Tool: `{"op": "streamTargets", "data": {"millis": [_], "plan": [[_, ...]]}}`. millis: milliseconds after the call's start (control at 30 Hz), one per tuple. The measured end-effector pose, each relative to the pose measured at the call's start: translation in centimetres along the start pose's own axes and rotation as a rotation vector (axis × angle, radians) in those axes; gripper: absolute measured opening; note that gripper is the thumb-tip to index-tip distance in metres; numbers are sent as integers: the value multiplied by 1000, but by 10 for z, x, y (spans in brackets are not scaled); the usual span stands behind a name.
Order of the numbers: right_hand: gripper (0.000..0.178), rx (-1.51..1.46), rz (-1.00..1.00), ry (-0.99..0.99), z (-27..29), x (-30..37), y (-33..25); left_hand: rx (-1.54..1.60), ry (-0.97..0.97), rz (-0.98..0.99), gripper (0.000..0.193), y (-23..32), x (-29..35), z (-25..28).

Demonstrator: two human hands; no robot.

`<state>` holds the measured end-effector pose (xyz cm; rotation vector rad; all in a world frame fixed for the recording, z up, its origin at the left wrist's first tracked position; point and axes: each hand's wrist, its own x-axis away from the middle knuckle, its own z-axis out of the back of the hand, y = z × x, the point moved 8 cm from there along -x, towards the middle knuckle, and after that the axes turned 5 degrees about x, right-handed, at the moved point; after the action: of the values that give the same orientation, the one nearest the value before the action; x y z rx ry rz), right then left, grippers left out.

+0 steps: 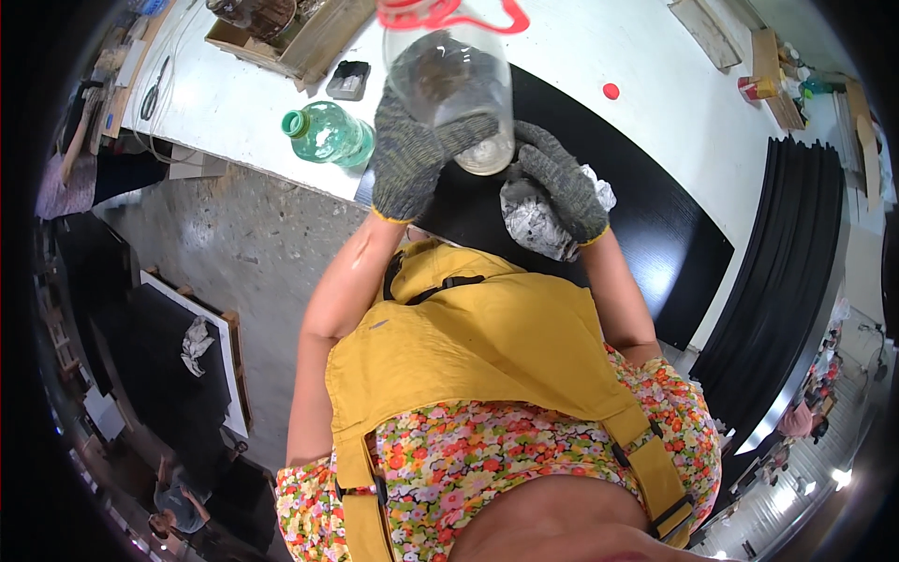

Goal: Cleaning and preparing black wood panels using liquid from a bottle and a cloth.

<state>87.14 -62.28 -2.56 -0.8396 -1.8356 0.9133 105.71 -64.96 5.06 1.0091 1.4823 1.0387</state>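
My left hand [409, 155], in a grey knit glove with a yellow cuff, is wrapped round a clear plastic jar [482, 89] with a red lid and loop handle. The jar is raised over the near edge of a black panel [655, 215]. My right hand [562, 178], gloved the same way, is closed on a crumpled grey-and-white rag [534, 223] just right of the jar's base. The rag hangs below the fingers and sticks out beside them. To the left of my left hand stands a green plastic bottle [328, 134] without a cap.
A small dark box [348, 81] and a wooden tray [323, 42] lie on the white table [581, 42], with a red cap [611, 91] farther right. Black strips [777, 272] are stacked at the right. Other people [178, 501] are in the background.
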Motion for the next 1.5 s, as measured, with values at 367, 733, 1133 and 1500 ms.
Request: {"op": "streamTargets", "data": {"millis": [367, 733, 1133, 1500], "plan": [[47, 1388, 256, 744, 200, -52, -68, -455, -63, 158, 63, -12, 61, 31], [43, 1610, 154, 656, 259, -110, -48, -14, -211, 259, 56, 33, 81, 28], [34, 813, 571, 303, 40, -1, -171, 36, -103, -63, 84, -4, 33, 3], [45, 1475, 836, -354, -137, 51, -201, 300, -125, 1, 84, -19, 40, -1]]}}
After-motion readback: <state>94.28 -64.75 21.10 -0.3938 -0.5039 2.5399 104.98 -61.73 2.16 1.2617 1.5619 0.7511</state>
